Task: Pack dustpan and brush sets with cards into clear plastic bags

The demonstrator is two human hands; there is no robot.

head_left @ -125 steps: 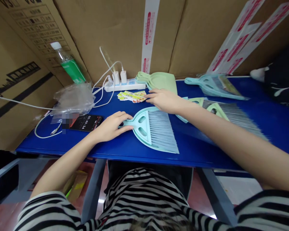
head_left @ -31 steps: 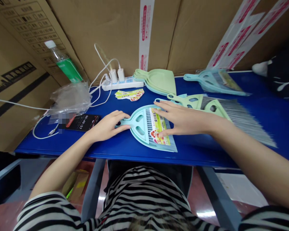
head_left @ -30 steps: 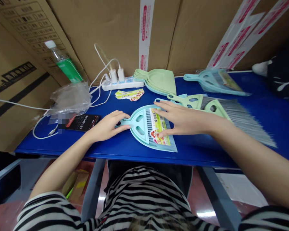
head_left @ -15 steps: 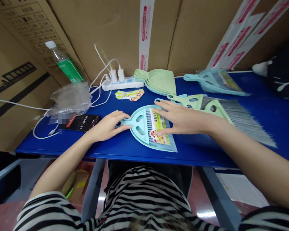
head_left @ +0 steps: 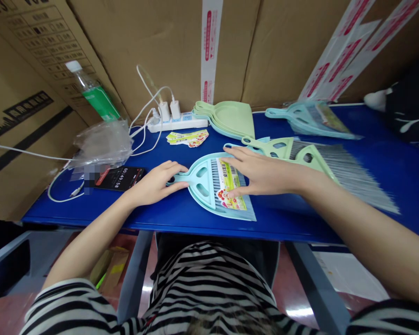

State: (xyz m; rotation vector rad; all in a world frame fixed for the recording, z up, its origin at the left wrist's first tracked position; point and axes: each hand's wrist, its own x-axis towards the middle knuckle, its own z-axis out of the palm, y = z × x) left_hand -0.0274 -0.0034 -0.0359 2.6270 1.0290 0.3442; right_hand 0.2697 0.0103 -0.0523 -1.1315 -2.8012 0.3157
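A light blue dustpan (head_left: 199,199) lies flat near the table's front edge, with a light blue hand brush (head_left: 204,174) nested in it. My left hand (head_left: 162,183) is closed around their handles, thumb on the near side and fingers on the far side. A printed yellow-and-white label card (head_left: 229,181) lies over the brush's grey bristles. Above the dustpan's right side is my right hand (head_left: 256,172), fingers stretched out and spread. Its thumb rests on the card's lower part; whether the other fingertips touch the card or brush I cannot tell.
Stacked green dustpans (head_left: 233,116), green brushes (head_left: 282,148) and a bagged blue set (head_left: 314,118) lie behind and to the right. Spare label cards (head_left: 188,138), a power strip (head_left: 181,122), phone (head_left: 120,178), plastic bags (head_left: 103,144) and bottle (head_left: 96,95) are at the left.
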